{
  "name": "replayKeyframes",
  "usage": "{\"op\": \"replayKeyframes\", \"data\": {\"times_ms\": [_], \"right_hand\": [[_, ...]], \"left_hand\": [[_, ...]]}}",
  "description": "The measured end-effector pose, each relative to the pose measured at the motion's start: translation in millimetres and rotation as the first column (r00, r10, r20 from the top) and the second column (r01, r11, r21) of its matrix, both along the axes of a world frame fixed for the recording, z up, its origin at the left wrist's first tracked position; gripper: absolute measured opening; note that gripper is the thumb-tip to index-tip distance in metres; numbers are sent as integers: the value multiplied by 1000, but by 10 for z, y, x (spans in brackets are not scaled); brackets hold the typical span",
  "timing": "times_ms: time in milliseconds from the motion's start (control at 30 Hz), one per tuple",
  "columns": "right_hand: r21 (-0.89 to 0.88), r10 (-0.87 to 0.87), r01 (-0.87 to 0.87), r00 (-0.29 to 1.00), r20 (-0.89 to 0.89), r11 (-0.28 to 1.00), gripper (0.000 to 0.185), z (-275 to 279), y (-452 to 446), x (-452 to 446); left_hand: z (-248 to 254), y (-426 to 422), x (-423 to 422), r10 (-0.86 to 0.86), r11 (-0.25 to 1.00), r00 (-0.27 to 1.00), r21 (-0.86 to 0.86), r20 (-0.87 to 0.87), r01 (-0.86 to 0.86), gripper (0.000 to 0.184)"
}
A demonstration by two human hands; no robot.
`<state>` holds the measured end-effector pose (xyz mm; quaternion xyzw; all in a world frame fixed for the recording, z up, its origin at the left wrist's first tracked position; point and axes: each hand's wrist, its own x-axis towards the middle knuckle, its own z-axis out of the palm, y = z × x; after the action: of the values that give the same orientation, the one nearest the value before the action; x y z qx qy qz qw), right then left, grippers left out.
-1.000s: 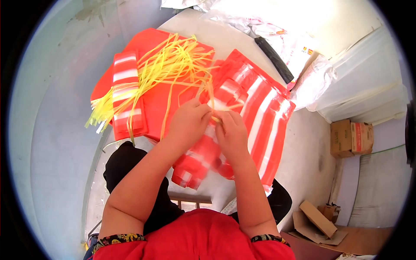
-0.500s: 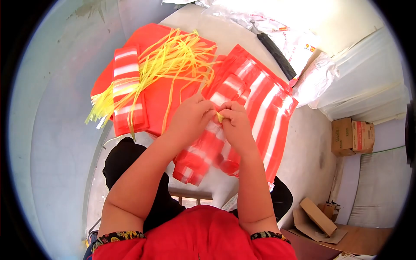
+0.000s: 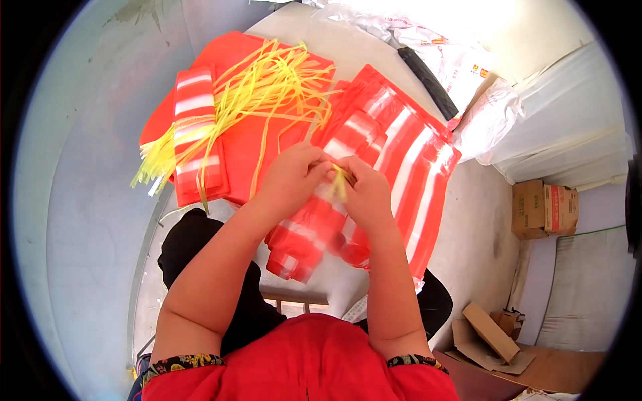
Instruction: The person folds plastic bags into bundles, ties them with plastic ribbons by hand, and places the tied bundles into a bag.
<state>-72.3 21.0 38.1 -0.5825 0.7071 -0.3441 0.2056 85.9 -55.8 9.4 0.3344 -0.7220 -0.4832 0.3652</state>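
Note:
My left hand (image 3: pixel 294 179) and my right hand (image 3: pixel 365 194) meet over a folded bundle of red-and-white striped plastic bags (image 3: pixel 299 244). Both hands pinch a short yellow strip (image 3: pixel 342 182), whose loose ends stick out by the right fingers. The fingertips partly hide the strip, so I cannot tell whether it is knotted. Just to the right lies a stack of striped plastic bags (image 3: pixel 409 167). Beyond my left hand, a heap of loose yellow strips (image 3: pixel 267 87) is spread over red plastic (image 3: pixel 241 160) and across another folded striped bundle (image 3: pixel 194 100).
A long black bar-like object (image 3: pixel 428 83) lies at the back beside crumpled white plastic sacks (image 3: pixel 461 63). Cardboard boxes (image 3: pixel 529 210) stand at the right, and opened cardboard (image 3: pixel 491 334) lies lower right. A pale wall (image 3: pixel 87 200) bounds the left side.
The yellow strip's ends now hang down longer between my hands, and my fingers have shifted slightly around it. The bundles and the heap of strips look nearly the same.

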Motion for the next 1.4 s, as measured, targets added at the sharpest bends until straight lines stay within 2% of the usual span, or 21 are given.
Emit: {"op": "replayKeyframes", "data": {"times_ms": [100, 200, 267, 367, 500, 700, 867, 967, 1067, 1167, 1300, 1367, 1400], "right_hand": [[-181, -1, -17, 995, -99, 983, 20, 3, -1, 44], [-306, -7, -35, 991, -135, 951, 18, -106, 18, -4], [-371, -35, -45, 978, -207, 927, 17, -210, 68, -56], [-343, -46, -44, 967, -250, 938, 18, -312, 161, -117], [-294, -96, 34, 975, -202, 955, 17, -319, 261, -100], [-301, -129, 71, 976, -178, 951, 12, -275, 306, -113], [-306, -137, 92, 982, -129, 948, 10, -299, 319, -137], [-293, -142, 110, 986, -91, 950, 12, -110, 280, -81], [-256, -121, 78, 980, -156, 964, 13, -44, 217, -104], [-163, -92, 91, 996, 5, 982, 15, -53, 186, -121], [-125, -122, 140, 982, 144, 982, 15, -198, 189, -203], [-162, -101, 137, 972, 210, 977, 16, -201, 174, -177], [-106, -107, 142, 953, 282, 984, 16, -166, 152, -145]], "left_hand": [[-61, -39, 7, 20, 995, 1000, -97, 22, -17, 8], [-163, -62, 17, 110, 990, 994, -80, -22, -112, 10], [-143, -90, 75, 119, 992, 990, -60, 80, -115, 12], [-151, -122, 126, 147, 985, 968, -117, 203, -125, 14], [-198, -111, 126, 176, 962, 940, -254, 293, -101, 15], [-123, -85, 129, 207, 957, 916, -265, 345, -116, 17], [-189, -57, 96, 292, 905, 880, -406, 375, -128, 15], [-177, -38, 89, 302, 894, 863, -434, 406, -109, 14], [-141, -20, 88, 303, 898, 851, -427, 428, -105, 15], [-140, -10, 99, 317, 896, 830, -432, 459, -103, 15], [-151, -9, 75, 348, 885, 779, -456, 521, -90, 16], [-189, 3, 64, 362, 866, 793, -492, 491, -91, 16], [-204, 9, 55, 368, 855, 799, -510, 475, -90, 17]]}}
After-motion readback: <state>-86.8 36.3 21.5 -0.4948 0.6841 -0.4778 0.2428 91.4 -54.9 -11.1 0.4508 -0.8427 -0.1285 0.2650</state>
